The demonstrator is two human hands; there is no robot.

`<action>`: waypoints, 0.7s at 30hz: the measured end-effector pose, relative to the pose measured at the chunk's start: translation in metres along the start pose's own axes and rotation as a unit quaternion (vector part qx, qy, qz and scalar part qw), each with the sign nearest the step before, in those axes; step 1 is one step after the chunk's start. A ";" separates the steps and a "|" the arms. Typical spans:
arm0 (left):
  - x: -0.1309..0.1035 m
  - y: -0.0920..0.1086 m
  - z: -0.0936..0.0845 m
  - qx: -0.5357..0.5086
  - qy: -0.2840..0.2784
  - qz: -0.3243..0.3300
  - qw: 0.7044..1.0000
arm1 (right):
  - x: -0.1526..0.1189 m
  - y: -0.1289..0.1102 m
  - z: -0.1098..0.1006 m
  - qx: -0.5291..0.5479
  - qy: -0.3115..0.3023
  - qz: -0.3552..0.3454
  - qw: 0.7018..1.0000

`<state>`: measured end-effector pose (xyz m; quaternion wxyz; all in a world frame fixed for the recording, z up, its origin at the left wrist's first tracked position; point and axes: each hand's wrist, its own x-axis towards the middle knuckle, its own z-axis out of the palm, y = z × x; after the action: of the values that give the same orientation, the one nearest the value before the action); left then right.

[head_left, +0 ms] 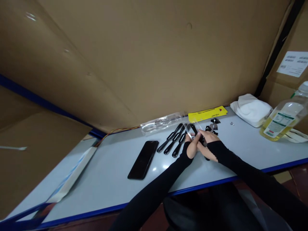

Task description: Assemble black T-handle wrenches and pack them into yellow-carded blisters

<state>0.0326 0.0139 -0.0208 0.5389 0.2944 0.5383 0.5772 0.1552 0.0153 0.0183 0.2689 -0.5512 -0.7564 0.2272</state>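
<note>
Close together over the table, my left hand [192,149] and my right hand [209,141] are both closed around a black, elongated piece [193,128]. Clear plastic film [187,131] shows around this piece; whether the piece is inside it, I cannot tell. My fingers cover the lower end. Just left of my hands, three long black pieces with slotted middles [173,141] lie side by side at a slant. Several small, dark, shiny parts [213,127] lie beyond my right hand, partly hidden by it.
A black phone [143,159] lies left of the slotted pieces. Behind are clear plastic packaging [163,122] and yellow printed cards [207,114]. White cloth [251,109] and a bottle of yellowish liquid [280,120] stand at right. Cardboard [154,57] walls the back; the table's front edge [202,188] is blue.
</note>
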 end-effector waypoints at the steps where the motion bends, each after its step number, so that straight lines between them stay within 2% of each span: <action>1: 0.000 0.001 -0.001 -0.008 -0.006 0.006 1.000 | -0.003 -0.001 0.002 0.007 0.016 -0.018 1.000; 5: 0.001 0.007 -0.001 -0.070 -0.033 0.025 0.997 | -0.016 -0.001 -0.001 0.058 0.089 -0.101 0.989; 8: 0.003 0.009 -0.001 -0.087 -0.020 0.011 0.996 | -0.025 -0.002 -0.007 0.033 0.142 -0.150 0.978; 11: 0.008 0.008 -0.005 -0.111 -0.006 -0.016 0.994 | -0.028 -0.003 -0.014 0.033 0.172 -0.164 0.971; 13: 0.011 0.008 -0.008 -0.117 -0.023 -0.032 0.992 | -0.026 -0.003 -0.019 0.056 0.173 -0.162 0.970; 17: 0.011 0.012 -0.013 -0.095 -0.067 -0.036 0.993 | -0.005 0.007 -0.025 0.082 0.163 -0.163 0.970; 21: 0.005 0.022 -0.014 -0.089 -0.103 -0.057 0.989 | 0.046 0.031 -0.030 0.059 0.130 -0.077 0.987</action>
<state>0.0118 0.0182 -0.0049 0.6478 0.2717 0.4422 0.5577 0.1862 0.0699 0.0284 0.4136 -0.4997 -0.7403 0.1763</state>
